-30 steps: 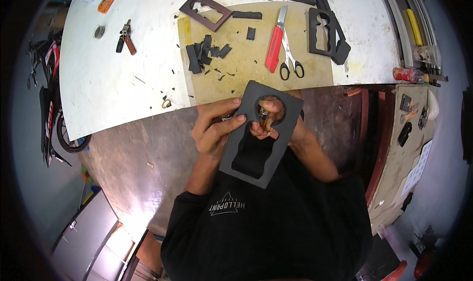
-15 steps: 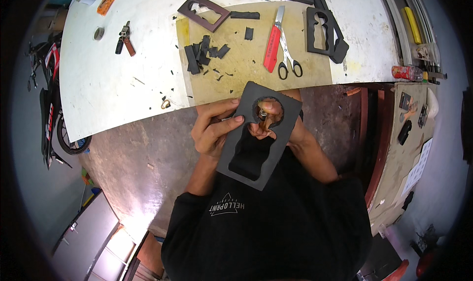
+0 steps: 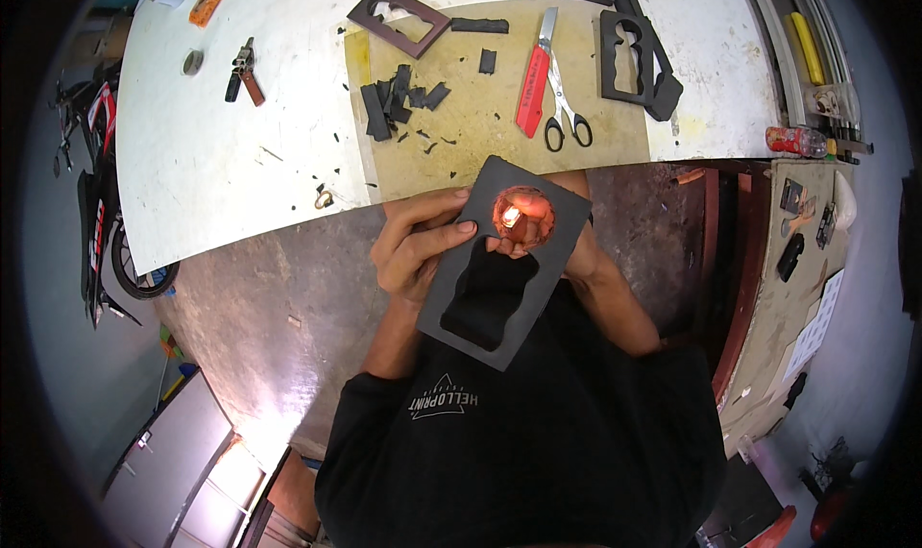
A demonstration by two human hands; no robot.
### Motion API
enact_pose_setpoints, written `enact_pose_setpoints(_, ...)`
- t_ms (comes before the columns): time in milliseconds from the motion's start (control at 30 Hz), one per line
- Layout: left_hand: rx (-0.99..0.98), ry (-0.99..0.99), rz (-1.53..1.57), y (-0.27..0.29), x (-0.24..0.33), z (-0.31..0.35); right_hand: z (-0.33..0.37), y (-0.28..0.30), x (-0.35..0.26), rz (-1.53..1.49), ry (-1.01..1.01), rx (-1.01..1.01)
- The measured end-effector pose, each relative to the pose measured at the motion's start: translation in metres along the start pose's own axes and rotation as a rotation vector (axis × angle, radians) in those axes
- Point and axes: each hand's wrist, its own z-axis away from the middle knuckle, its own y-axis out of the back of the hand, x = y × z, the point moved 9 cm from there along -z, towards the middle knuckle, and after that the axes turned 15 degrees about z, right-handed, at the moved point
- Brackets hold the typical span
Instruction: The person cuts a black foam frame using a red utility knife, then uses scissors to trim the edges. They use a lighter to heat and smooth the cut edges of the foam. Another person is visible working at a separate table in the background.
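Note:
A dark grey foam block (image 3: 550, 260) is held up in front of my black shirt, tilted, with a round opening at its upper end and a long wavy-sided opening below. My left hand (image 3: 411, 245) pinches its left edge, fingers on the front face. Behind the block is my right hand (image 3: 534, 223), its curled fingers partly showing through the round opening. A bright flame (image 3: 511, 217) burns there, apparently from a lighter in that hand; most of the lighter is hidden. The edge of the round opening glows orange.
On the white table (image 3: 279, 145) lies a yellowish mat (image 3: 499, 97) with black foam scraps (image 3: 389, 101), a red-handled cutter (image 3: 531, 92) and scissors (image 3: 555, 82). More cut-out foam frames (image 3: 615, 63) lie at the back. A multi-tool (image 3: 245, 73) rests to the left, a bottle (image 3: 797, 142) at the right edge.
A flame has appeared inside the round opening, where only fingers and a metal lighter tip showed before. The foam block and my left hand have hardly moved.

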Motion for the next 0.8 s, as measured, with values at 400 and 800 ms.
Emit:
enact_pose_setpoints(400,0.035,0.047,0.000,0.002,-0.003,-0.003,0.001,0.008,0.001,0.186,-0.126,0.057)
enact_pose_setpoints(800,0.027,0.074,-0.033,0.002,-0.002,-0.004,0.001,0.007,0.001,0.227,-0.116,0.037)
